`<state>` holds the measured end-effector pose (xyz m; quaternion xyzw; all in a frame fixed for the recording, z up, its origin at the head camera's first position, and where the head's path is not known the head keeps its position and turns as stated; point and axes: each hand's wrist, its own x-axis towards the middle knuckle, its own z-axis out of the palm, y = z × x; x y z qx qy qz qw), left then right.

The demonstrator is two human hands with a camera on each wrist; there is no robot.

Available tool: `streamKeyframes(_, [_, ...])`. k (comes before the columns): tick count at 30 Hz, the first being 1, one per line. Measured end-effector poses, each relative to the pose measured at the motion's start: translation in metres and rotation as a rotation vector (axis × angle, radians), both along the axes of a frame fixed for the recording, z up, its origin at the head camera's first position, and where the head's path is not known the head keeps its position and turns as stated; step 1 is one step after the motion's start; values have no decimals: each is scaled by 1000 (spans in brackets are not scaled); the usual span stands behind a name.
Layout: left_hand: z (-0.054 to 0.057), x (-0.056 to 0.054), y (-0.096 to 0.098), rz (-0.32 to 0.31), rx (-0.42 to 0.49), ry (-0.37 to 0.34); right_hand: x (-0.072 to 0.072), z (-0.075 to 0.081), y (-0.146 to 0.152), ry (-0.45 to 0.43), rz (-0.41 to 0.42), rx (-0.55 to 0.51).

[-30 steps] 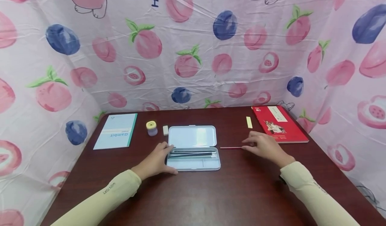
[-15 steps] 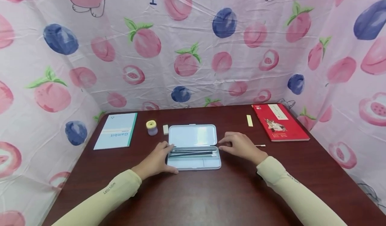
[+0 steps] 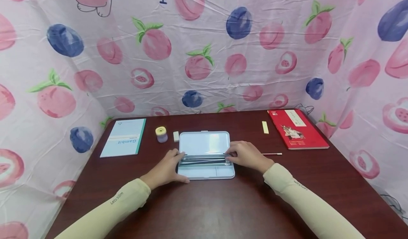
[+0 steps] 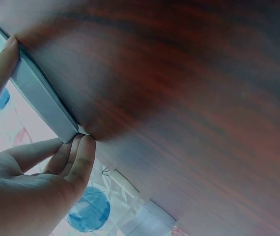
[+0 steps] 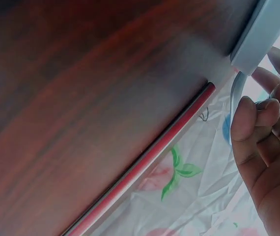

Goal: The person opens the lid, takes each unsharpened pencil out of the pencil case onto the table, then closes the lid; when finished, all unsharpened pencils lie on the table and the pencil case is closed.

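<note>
A pale blue pencil case (image 3: 208, 173) lies with its lid (image 3: 204, 143) raised. Several dark pencils (image 3: 204, 161) rest in its rear compartment. My left hand (image 3: 165, 170) grips the case's left end, thumb at the front edge and fingers at the back; the left wrist view shows this hand (image 4: 46, 172) around the case's end (image 4: 44, 101). At the other end, my right hand (image 3: 247, 155) has its fingertips over the pencil ends. Its fingers (image 5: 245, 118) look bent in the right wrist view; whether they pinch a pencil is hidden. One pencil (image 3: 273, 154) lies on the table, partly behind this hand.
A red book (image 3: 299, 132) lies at the right, beside a pale yellow strip (image 3: 265, 127). At the left are a Gambit notebook (image 3: 122, 138), a small yellow-topped container (image 3: 161, 134) and a white eraser (image 3: 176, 136). A fruit-print curtain (image 3: 204, 55) encloses the brown table (image 3: 204, 210).
My right hand has left the pencil on the table and moved left to the case's right end, its fingertips now over the tray. My left hand has stayed on the case.
</note>
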<state>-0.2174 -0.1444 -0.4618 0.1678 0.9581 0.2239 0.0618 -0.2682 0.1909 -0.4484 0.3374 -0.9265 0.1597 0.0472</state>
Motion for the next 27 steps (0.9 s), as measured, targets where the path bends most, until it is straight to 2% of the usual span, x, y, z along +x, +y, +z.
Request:
streamKeyframes(9, [1,0,-1,-7,-2,1,-2,3,-6,1,-30,10])
streamKeyframes(18, [1,-1,-1,-10,4,-2,0,5,-6,-2,25,10])
streamKeyframes(27, [2,0,-1,-11,9,1,0,4,-6,-12,18,75])
